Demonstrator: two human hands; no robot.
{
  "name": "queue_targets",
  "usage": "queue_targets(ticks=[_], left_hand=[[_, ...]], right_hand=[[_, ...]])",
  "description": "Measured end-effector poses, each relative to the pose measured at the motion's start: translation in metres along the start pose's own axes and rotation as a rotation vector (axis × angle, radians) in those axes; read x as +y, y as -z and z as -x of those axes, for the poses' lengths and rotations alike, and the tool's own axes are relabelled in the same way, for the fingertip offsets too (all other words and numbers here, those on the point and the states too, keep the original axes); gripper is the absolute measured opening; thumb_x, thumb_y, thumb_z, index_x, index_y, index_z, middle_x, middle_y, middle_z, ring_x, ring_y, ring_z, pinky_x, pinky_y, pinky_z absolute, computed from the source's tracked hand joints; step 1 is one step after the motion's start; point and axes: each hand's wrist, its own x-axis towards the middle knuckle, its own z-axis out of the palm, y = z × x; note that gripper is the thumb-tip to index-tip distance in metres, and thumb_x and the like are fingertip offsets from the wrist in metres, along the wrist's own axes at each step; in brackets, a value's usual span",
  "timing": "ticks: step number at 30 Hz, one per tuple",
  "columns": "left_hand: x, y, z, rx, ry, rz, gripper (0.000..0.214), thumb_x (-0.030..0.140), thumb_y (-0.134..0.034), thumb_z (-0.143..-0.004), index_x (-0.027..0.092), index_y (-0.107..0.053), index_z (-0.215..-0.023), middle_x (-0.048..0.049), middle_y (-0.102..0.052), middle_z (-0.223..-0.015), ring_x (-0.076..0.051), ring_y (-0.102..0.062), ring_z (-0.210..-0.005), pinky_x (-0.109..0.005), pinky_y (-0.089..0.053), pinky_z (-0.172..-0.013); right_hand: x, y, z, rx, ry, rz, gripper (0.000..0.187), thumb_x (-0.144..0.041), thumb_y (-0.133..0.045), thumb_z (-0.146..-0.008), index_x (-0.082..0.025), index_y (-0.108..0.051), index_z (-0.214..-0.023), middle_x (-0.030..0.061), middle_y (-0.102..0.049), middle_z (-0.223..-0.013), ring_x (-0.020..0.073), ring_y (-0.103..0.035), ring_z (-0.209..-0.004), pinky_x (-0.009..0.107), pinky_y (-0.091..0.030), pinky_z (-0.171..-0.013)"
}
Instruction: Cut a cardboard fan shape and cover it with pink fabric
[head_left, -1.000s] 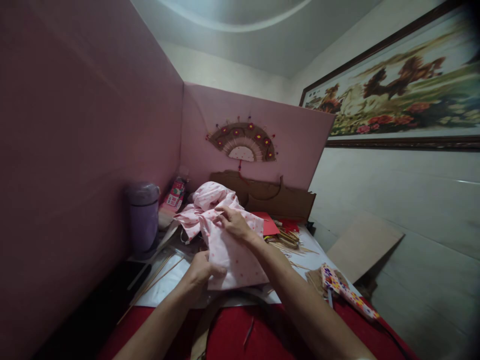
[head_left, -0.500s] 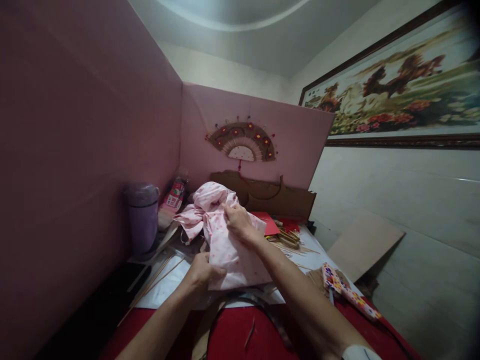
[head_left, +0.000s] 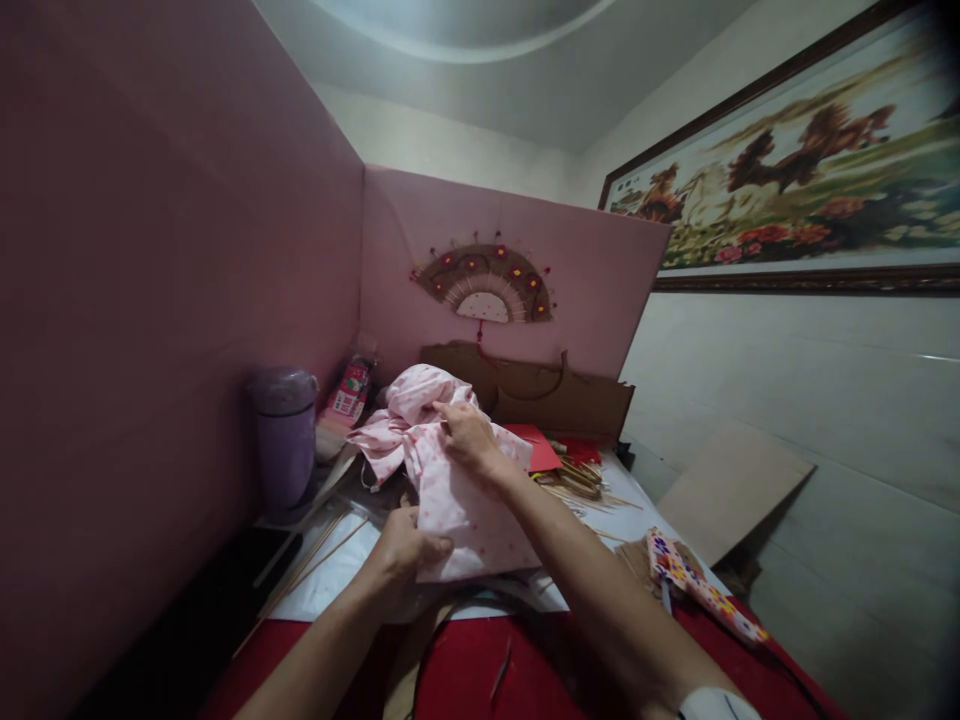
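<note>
A pink and white dotted cloth [head_left: 472, 520] lies bunched at its far end and spread flat toward me. My left hand [head_left: 409, 545] pinches its near left edge, thumb on top and fingers partly hidden. Over the upper part of the cloth rests my right hand [head_left: 469, 438], its index finger stretched out to the left against the folds. The other fingers of that hand are bent and partly hidden. Below the cloth, a curved cardboard strip [head_left: 409, 655] lies on the red cover.
A purple cup [head_left: 285, 440] stands at left beside thin sticks [head_left: 311, 560]. Red paper [head_left: 532, 447] and gold-handled scissors [head_left: 577, 480] are right of the cloth. A flower-patterned glue gun [head_left: 697, 590] lies at the right edge. A decorated cardboard fan [head_left: 487, 280] hangs on the pink back panel.
My right hand has shifted slightly left and up over the cloth, and its index finger has stretched out from a closed grip. The left hand keeps its place.
</note>
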Motion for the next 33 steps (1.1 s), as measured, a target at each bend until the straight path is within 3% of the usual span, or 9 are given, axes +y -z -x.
queue_targets(ticks=[8,11,13,17,20,22,25,28,33], left_hand=[[0.003,-0.005,0.004,0.045,-0.036,-0.129,0.028,0.003,-0.071,-0.034,0.006,-0.068,-0.062,-0.0094,-0.066,-0.054,-0.02,-0.057,-0.044,-0.028,-0.042,-0.046],[0.011,-0.011,0.016,-0.047,-0.011,-0.04,0.033,0.008,-0.076,-0.035,0.006,-0.069,-0.068,-0.012,-0.069,-0.06,-0.022,-0.061,-0.051,-0.031,-0.046,-0.052],[0.017,-0.016,0.023,-0.1,-0.002,0.005,0.035,0.018,-0.08,-0.044,0.006,-0.069,-0.074,-0.0133,-0.07,-0.066,-0.021,-0.062,-0.054,-0.03,-0.047,-0.054],[0.025,-0.022,0.033,-0.125,0.012,0.056,0.029,0.033,-0.077,-0.059,0.007,-0.066,-0.065,-0.0096,-0.065,-0.055,-0.016,-0.057,-0.046,-0.025,-0.041,-0.046],[0.032,-0.025,0.039,-0.115,0.043,0.125,0.022,0.025,-0.076,-0.059,0.008,-0.064,-0.061,-0.0074,-0.062,-0.051,-0.014,-0.053,-0.043,-0.024,-0.04,-0.045],[0.037,-0.027,0.041,-0.116,0.074,0.182,0.014,0.019,-0.073,-0.062,0.007,-0.067,-0.067,-0.0093,-0.066,-0.058,-0.015,-0.057,-0.048,-0.025,-0.044,-0.049],[0.042,-0.027,0.042,-0.114,0.143,0.251,0.009,0.012,-0.067,-0.066,0.007,-0.069,-0.073,-0.0098,-0.069,-0.065,-0.017,-0.06,-0.055,-0.026,-0.048,-0.056],[0.044,-0.024,0.04,-0.124,0.155,0.295,0.009,0.007,-0.066,-0.066,0.008,-0.069,-0.074,-0.0082,-0.069,-0.067,-0.015,-0.061,-0.058,-0.024,-0.049,-0.058],[0.044,-0.021,0.04,-0.289,0.084,0.252,0.013,0.007,-0.069,-0.066,0.008,-0.068,-0.078,-0.0094,-0.07,-0.076,-0.015,-0.063,-0.064,-0.023,-0.051,-0.063]], right_hand=[[-0.001,0.014,0.016,-0.059,0.004,-0.006,0.035,-0.02,-0.052,-0.082,-0.02,-0.061,-0.116,0.013,-0.065,-0.105,0.0277,-0.053,-0.101,0.041,-0.037,-0.086],[-0.012,0.027,0.036,0.13,-0.062,-0.385,0.03,-0.022,-0.052,-0.084,-0.021,-0.06,-0.113,0.0093,-0.064,-0.109,0.0223,-0.056,-0.098,0.037,-0.04,-0.086],[-0.021,0.037,0.058,0.144,-0.131,-0.77,0.021,-0.028,-0.053,-0.085,-0.021,-0.064,-0.102,0.0059,-0.067,-0.097,0.0184,-0.06,-0.085,0.031,-0.045,-0.075],[-0.039,0.046,0.118,-0.195,-0.399,-1.304,0.043,-0.054,-0.054,-0.08,-0.015,-0.066,-0.067,0.0045,-0.059,-0.059,0.0124,-0.052,-0.05,0.024,-0.038,-0.046],[-0.049,0.046,0.158,-0.418,-0.653,-1.648,0.051,-0.06,-0.056,-0.075,-0.012,-0.069,-0.066,0.0093,-0.063,-0.068,0.0124,-0.056,-0.053,0.024,-0.043,-0.049],[-0.054,0.045,0.176,-0.383,-0.773,-1.83,0.038,-0.05,-0.067,-0.072,-0.012,-0.07,-0.073,0.0106,-0.066,-0.081,0.0152,-0.062,-0.069,0.03,-0.05,-0.071],[-0.062,0.044,0.186,-0.312,-0.838,-2.032,0.028,-0.036,-0.075,-0.069,-0.016,-0.07,-0.088,0.0093,-0.067,-0.098,0.0176,-0.062,-0.095,0.033,-0.037,-0.1],[-0.068,0.04,0.18,-0.229,-0.885,-2.156,0.032,-0.035,-0.078,-0.066,-0.02,-0.068,-0.093,0.0063,-0.065,-0.109,0.0174,-0.057,-0.108,0.031,-0.034,-0.104],[-0.078,0.031,0.157,0.045,-0.978,-2.287,0.034,-0.029,-0.08,-0.061,-0.021,-0.066,-0.091,0.0041,-0.068,-0.104,0.0186,-0.059,-0.104,0.031,-0.045,-0.091]])
